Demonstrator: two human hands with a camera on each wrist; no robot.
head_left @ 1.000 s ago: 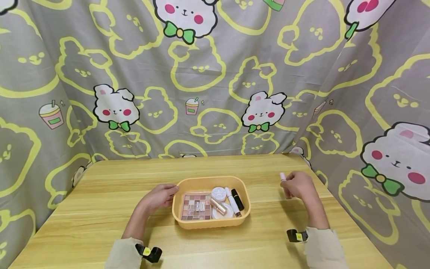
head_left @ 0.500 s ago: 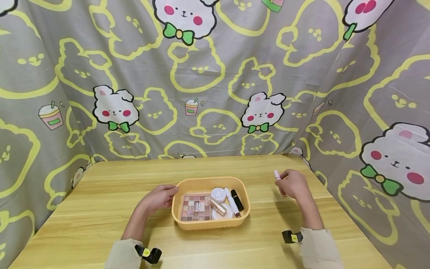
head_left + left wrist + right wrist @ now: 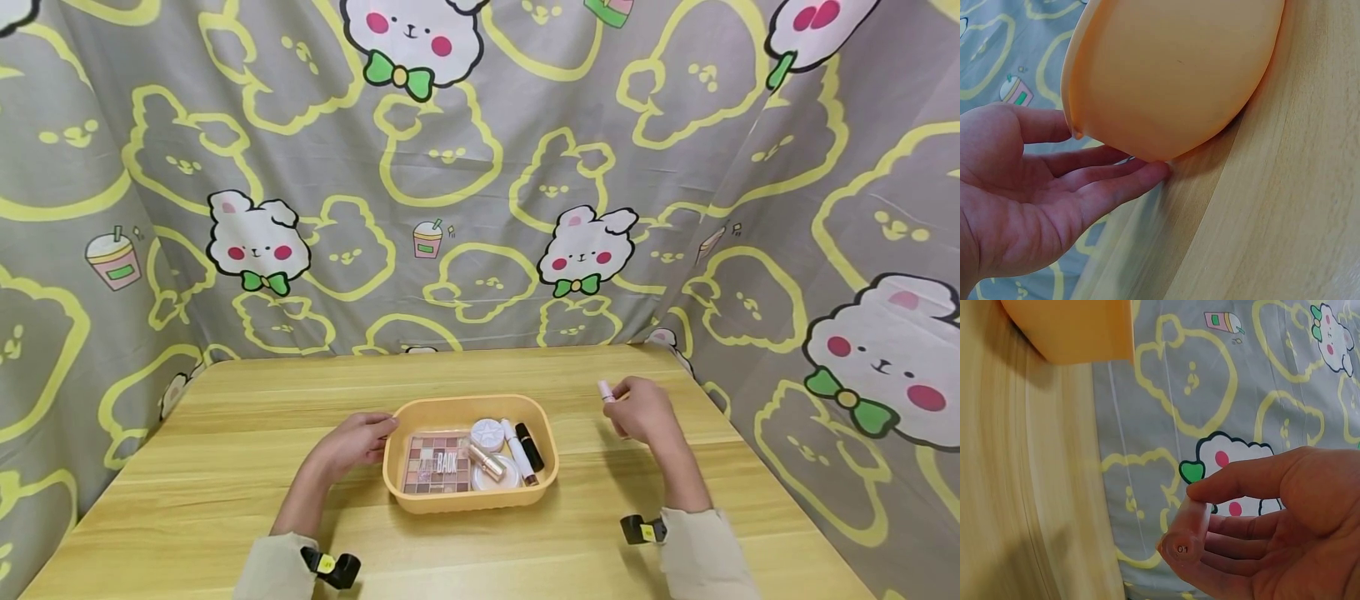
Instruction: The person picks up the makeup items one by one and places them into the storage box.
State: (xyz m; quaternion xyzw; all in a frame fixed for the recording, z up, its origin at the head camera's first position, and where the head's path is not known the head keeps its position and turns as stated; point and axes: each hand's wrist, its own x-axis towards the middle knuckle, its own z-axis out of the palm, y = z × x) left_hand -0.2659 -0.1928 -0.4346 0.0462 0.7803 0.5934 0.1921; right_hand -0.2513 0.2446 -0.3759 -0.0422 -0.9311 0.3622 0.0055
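A yellow-orange plastic basket stands on the wooden table in the head view. My left hand holds its left end, the thumb at the rim and the fingertips against the underside of the wall in the left wrist view. To the right of the basket, my right hand pinches a small pink lip gloss tube between thumb and fingers. It has a pale cap, tilted up. In the right wrist view the end of the lip gloss tube carries the number 01.
Inside the basket lie an eyeshadow palette, a gold lipstick tube, a white star-lidded jar, a round compact, a white tube and a black tube. A patterned curtain surrounds the table.
My right hand has moved left toward the basket with the lip gloss tube. The left hand and the basket have stayed in place.
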